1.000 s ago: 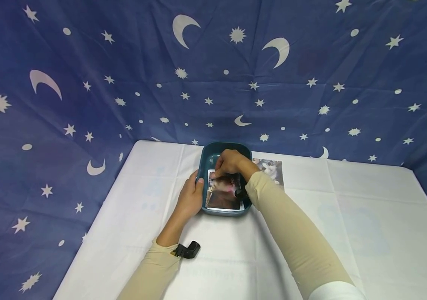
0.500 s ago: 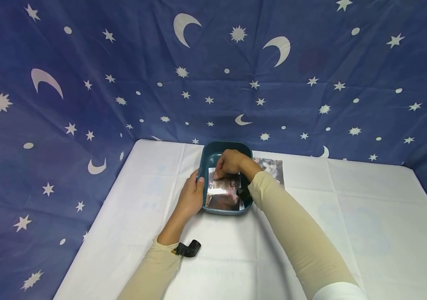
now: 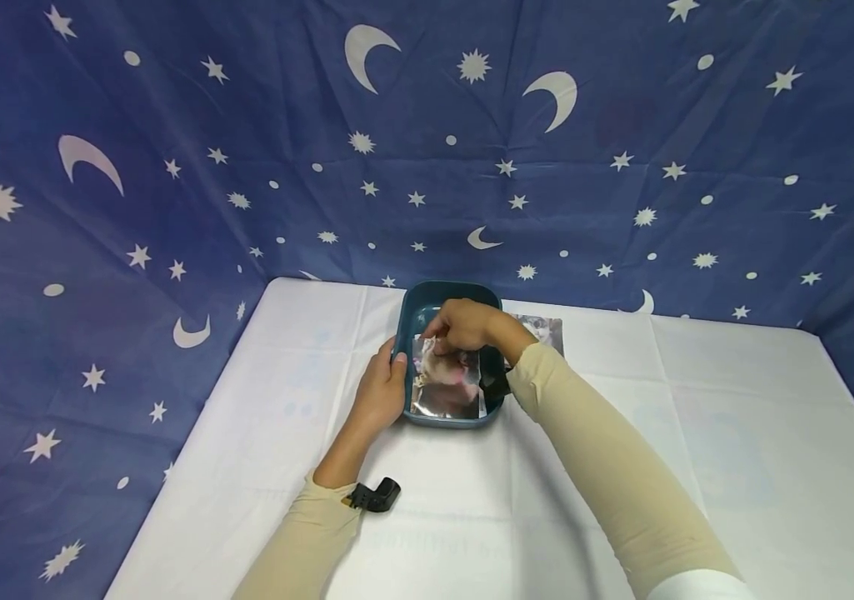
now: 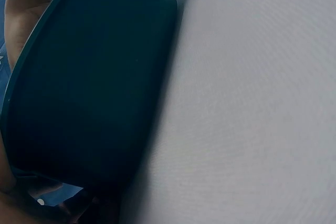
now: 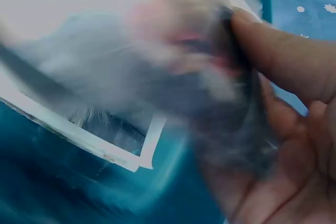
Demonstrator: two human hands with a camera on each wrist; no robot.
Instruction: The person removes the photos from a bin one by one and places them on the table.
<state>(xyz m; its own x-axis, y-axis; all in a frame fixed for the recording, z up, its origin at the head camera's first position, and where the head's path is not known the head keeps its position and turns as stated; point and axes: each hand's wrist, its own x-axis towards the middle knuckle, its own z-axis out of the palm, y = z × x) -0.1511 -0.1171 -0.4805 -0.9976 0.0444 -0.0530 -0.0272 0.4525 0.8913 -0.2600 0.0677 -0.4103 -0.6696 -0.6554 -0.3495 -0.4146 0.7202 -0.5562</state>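
A dark teal plastic bin (image 3: 445, 423) stands near the back of the white table. My left hand (image 3: 382, 383) grips its left side, the thumb over the rim; in the left wrist view the bin's outer wall (image 4: 94, 87) hides much of that hand. My right hand (image 3: 467, 323) reaches inside and pinches the far edge of a glossy photo print (image 3: 445, 392). In the right wrist view this photo (image 5: 115, 51) is blurred and bent between thumb and fingers (image 5: 283, 56). Beneath it lie more white-bordered photos (image 5: 126, 156) on the bin floor.
Another photo print (image 3: 550, 332), grey and white, lies on the table right of the bin, partly covered by my right forearm. A blue star-and-moon cloth (image 3: 427, 150) hangs close behind the bin and along the left side.
The pinched photo has shifted and tilted, its glare changing and the white border below it now mostly covered. My right wrist has turned slightly to the right. The left hand stays on the bin.
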